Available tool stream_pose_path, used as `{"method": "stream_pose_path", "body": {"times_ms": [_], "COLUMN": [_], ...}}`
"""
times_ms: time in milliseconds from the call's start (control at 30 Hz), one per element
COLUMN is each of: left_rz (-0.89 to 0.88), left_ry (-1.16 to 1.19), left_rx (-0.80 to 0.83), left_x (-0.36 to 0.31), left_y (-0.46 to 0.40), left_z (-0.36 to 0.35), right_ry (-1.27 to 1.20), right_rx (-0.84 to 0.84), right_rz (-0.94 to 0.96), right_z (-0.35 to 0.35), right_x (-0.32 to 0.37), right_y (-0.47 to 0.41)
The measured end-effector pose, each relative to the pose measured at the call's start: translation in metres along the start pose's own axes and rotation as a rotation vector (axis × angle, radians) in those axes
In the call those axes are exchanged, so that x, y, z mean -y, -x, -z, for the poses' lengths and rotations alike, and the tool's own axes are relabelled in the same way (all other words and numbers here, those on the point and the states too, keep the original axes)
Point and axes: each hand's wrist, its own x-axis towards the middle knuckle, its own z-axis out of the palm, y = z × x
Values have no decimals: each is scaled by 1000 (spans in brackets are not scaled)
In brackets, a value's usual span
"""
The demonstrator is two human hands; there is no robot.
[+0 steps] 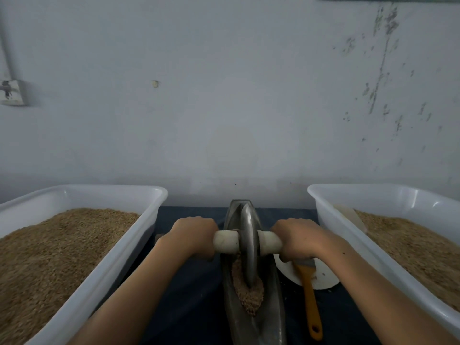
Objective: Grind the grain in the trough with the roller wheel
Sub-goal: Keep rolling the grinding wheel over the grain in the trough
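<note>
A narrow boat-shaped metal trough [271,307] runs away from me on the dark table. A metal roller wheel [249,245] stands upright in it, about midway along. Brown grain [249,292] lies in the trough just in front of the wheel. A pale axle handle [225,241] sticks out of both sides of the wheel. My left hand [193,235] grips the left end of the handle. My right hand [296,237] grips the right end, fingers curled over it.
A white plastic tub [119,260] full of grain stands on the left, a second white tub [331,215] with grain on the right. An orange-handled brush [310,297] lies on a white plate [323,277] right of the trough. A pale wall rises just behind.
</note>
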Motion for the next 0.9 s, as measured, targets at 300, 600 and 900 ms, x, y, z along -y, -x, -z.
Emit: {"method": "stream_pose_path", "body": {"times_ms": [300, 600, 900], "left_rz": [30, -32, 50], "left_ry": [-8, 68, -17], "left_rx": [-389, 139, -285], "left_x": [-4, 2, -4], "left_y": [-5, 2, -7], "left_z": [-16, 3, -14], "right_ry": [33, -14, 47], "right_rx": [-377, 58, -382], "right_rz": [-68, 15, -46], "right_z": [-18, 2, -18], "right_x": [4, -2, 2], "right_y": [-9, 1, -13]}}
